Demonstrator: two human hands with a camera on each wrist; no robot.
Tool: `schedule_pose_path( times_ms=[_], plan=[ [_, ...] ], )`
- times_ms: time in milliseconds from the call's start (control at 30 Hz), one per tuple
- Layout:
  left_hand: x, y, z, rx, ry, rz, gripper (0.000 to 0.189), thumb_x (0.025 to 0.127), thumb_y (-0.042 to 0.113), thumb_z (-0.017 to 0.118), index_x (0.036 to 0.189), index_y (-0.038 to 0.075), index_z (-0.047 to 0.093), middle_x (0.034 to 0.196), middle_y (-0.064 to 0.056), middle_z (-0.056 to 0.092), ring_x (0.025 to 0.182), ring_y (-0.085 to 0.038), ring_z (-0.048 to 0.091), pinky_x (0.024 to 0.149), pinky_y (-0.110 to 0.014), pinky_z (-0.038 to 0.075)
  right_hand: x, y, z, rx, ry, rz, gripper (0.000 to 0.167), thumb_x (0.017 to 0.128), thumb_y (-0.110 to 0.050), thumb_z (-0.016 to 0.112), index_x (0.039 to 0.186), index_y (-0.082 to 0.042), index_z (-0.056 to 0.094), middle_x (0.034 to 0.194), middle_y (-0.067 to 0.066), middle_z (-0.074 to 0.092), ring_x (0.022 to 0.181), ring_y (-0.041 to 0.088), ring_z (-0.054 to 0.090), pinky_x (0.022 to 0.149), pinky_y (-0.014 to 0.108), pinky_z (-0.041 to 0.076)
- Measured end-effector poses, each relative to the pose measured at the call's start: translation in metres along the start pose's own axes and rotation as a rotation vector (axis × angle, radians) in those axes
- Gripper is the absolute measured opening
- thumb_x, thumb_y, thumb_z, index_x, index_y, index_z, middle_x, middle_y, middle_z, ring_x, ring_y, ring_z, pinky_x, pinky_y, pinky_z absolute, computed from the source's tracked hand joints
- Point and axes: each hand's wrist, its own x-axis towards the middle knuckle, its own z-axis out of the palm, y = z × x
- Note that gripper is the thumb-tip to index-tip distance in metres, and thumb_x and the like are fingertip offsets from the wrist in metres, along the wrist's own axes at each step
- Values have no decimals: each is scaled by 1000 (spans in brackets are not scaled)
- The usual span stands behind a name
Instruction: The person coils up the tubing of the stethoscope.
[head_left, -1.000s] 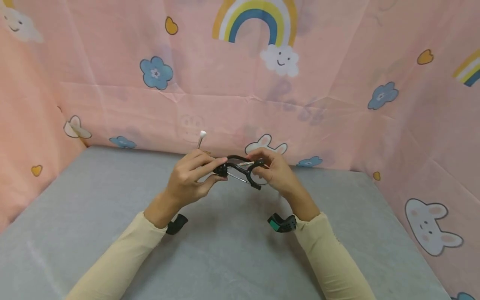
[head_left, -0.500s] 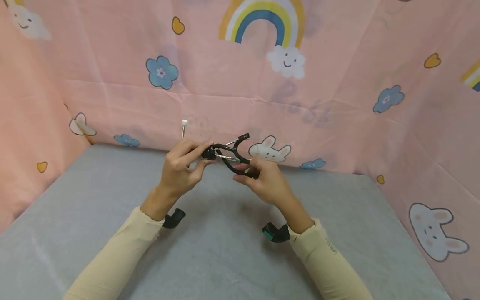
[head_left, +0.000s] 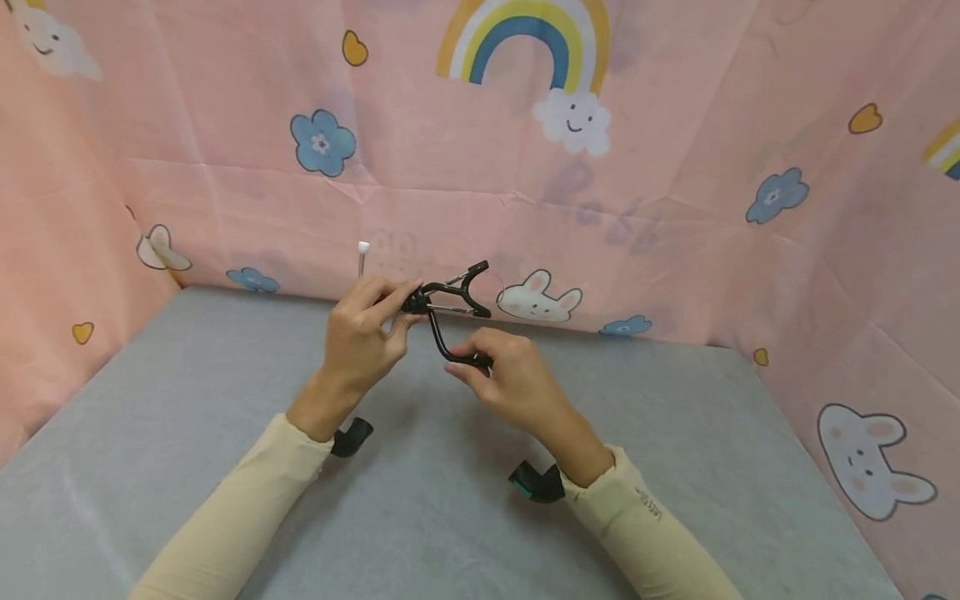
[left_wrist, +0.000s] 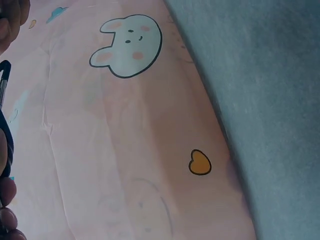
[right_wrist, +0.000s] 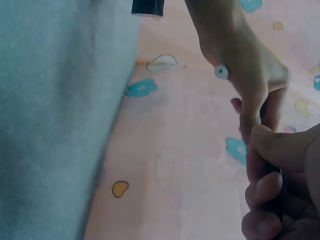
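Note:
A black frame (head_left: 450, 289) with a forked end and thin metal rods is held above the table. My left hand (head_left: 365, 333) pinches its black hub (head_left: 412, 301) between thumb and fingers. From behind that hand rises a metal rod with a white tip (head_left: 363, 247); the right wrist view also shows this white tip (right_wrist: 221, 72). My right hand (head_left: 517, 379) grips the end of a curved black arm (head_left: 437, 337) that hangs below the fork. At the left wrist view's edge, only a strip of the black frame (left_wrist: 7, 137) shows.
The grey table (head_left: 420, 517) lies beneath both hands. Behind it hangs a pink patterned cloth (head_left: 420, 183), which continues along both sides. A black wrist device (head_left: 351, 437) sits at the left cuff and another wrist device (head_left: 537, 482) at the right.
My right hand has moved down and left, swinging the curved black arm away from the fork. My left hand, still pinching the hub, has shifted slightly left and up with the frame.

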Motion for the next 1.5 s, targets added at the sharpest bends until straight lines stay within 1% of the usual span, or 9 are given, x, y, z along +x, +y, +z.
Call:
schedule_pose_path(
  times_ms=[333, 533, 667, 767, 933, 1033, 1233, 1367, 1500],
  plan=[
    [1, 5, -1, 17, -116, -189, 37, 78, 13, 83, 113, 4, 76, 88, -11, 71, 77, -26, 59, 65, -36, 48, -1, -5, 2, -79, 12, -69, 7, 88, -15, 76, 93, -10, 74, 85, 0, 69, 64, 5, 54, 58, 18, 47],
    [2, 4, -2, -10, -168, -275, 41, 76, 14, 85, 115, 7, 75, 97, -10, 76, 84, -27, 66, 72, -40, 51, -2, -5, 6, -154, -18, -85, 7, 88, -15, 76, 91, -9, 73, 88, 0, 71, 70, 7, 63, 62, 19, 51],
    [1, 3, 0, -20, -174, -287, 38, 75, 14, 85, 111, 7, 76, 100, -10, 77, 86, -27, 67, 75, -41, 52, -3, -6, 8, -186, -35, -91, 8, 87, -14, 77, 90, -9, 73, 87, 0, 71, 70, 8, 64, 63, 20, 52],
    [0, 2, 1, -15, -174, -277, 34, 75, 13, 85, 106, 7, 77, 97, -10, 76, 88, -27, 68, 77, -41, 54, -3, -6, 8, -208, -43, -100, 8, 86, -15, 78, 89, -9, 72, 85, -1, 70, 69, 8, 63, 62, 20, 52],
    [-4, 1, 3, 4, -190, -270, 32, 75, 14, 85, 106, 8, 78, 98, -8, 75, 89, -26, 67, 76, -42, 55, -3, -5, 8, -222, -62, -103, 8, 87, -15, 77, 89, -10, 72, 84, -2, 69, 67, 8, 62, 62, 20, 50],
    [-9, 1, 7, 34, -209, -228, 30, 76, 13, 84, 105, 8, 78, 97, -8, 73, 87, -26, 65, 74, -40, 54, -3, -3, 6, -195, -62, -95, 6, 87, -13, 76, 90, -9, 71, 84, -1, 69, 68, 8, 61, 62, 20, 51],
    [-12, 5, 13, 94, -255, -31, 26, 76, 10, 83, 101, 5, 76, 90, -9, 66, 82, -27, 60, 73, -37, 52, -2, 3, -3, -147, -2, -64, 7, 87, -12, 77, 91, -10, 72, 86, 0, 67, 67, 7, 55, 59, 20, 47],
    [-10, 7, 13, 122, -367, 110, 28, 78, 15, 84, 102, 6, 75, 87, -6, 64, 82, -23, 58, 75, -35, 50, 0, 7, -9, -171, 70, -76, 7, 87, -13, 77, 91, -11, 71, 86, 1, 65, 65, 9, 49, 58, 22, 44],
    [-8, 10, 13, 121, -484, 259, 26, 80, 23, 82, 101, 9, 74, 84, -2, 59, 80, -19, 52, 75, -31, 46, 1, 24, -13, -211, 140, -175, 5, 88, -10, 75, 91, -9, 71, 87, 3, 65, 67, 12, 54, 59, 24, 46]
  ],
)
